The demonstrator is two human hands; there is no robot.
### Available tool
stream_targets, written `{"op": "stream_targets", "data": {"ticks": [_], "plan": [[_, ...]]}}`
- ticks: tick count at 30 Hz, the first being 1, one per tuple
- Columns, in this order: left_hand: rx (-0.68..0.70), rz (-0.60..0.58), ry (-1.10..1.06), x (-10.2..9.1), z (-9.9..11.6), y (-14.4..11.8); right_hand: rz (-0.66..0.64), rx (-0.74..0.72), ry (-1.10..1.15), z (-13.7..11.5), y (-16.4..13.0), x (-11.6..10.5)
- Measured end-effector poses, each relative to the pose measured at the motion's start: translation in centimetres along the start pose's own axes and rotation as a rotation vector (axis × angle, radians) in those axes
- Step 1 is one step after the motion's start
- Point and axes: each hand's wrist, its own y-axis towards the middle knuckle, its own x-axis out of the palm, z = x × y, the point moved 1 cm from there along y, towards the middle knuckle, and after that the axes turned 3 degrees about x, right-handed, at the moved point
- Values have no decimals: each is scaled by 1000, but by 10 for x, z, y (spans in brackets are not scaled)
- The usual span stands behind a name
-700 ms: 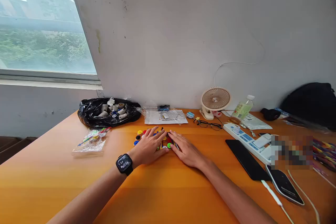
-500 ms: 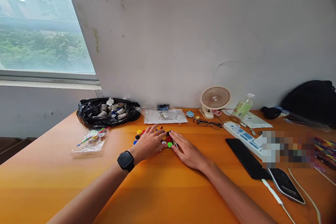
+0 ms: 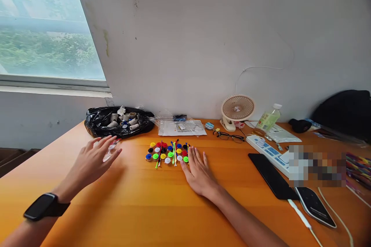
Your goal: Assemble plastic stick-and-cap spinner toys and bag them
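Observation:
Several small round plastic pieces [image 3: 155, 156] in yellow, blue, red, green, white and black lie grouped on the wooden table, some with a raised knob on top. Thin coloured plastic sticks [image 3: 174, 154] lie lengthwise among them. My right hand [image 3: 199, 171] rests beside the right end of this group, fingers stretched out and touching the outer pieces. Over to the left, my left hand [image 3: 92, 162] is raised above the table with its fingers apart and nothing in it. It mostly covers a clear plastic bag [image 3: 112, 150].
Behind the left hand sits a black plastic bag [image 3: 94, 123] full of cardboard tubes. Along the wall are a flat white packet [image 3: 168, 128], eyeglasses [image 3: 227, 136], a small fan [image 3: 237, 109] and a bottle [image 3: 268, 119]. A power strip [image 3: 271, 150] and phone [image 3: 314, 207] lie right.
My left hand has lifted off the coloured pieces and swung left over the clear bag, uncovering the group. My right hand stays at the group's right end, slightly shifted.

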Motion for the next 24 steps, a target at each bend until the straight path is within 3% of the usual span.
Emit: {"op": "stream_targets", "data": {"ticks": [2, 4, 8, 11, 15, 17, 19, 21, 24], "plan": [[-105, -46, 55, 1, -27, -13, 42, 4, 48, 1, 4, 3], [-179, -109, 55, 6, -36, -19, 89, 13, 112, 5, 6, 4], [-177, -104, -18, 11, -28, -21, 143, 32, 305, 13, 5, -1], [-171, -54, -135, 0, -22, -22, 187, 30, 455, 13, 3, -12], [-387, 0, -423, -29, -8, -15, 368, -85, 643, 4, 3, -35], [-466, 15, -630, -43, 14, -1, 451, -120, 723, -2, 5, -45], [-503, -86, -922, -50, 49, 16, 411, -98, 807, -7, 7, -50], [-392, -245, -1215, -49, 95, 36, 261, -53, 935, -9, 9, -51], [-281, -491, -1378, -37, 168, 64, 27, 18, 1163, -5, 11, -47]]}}
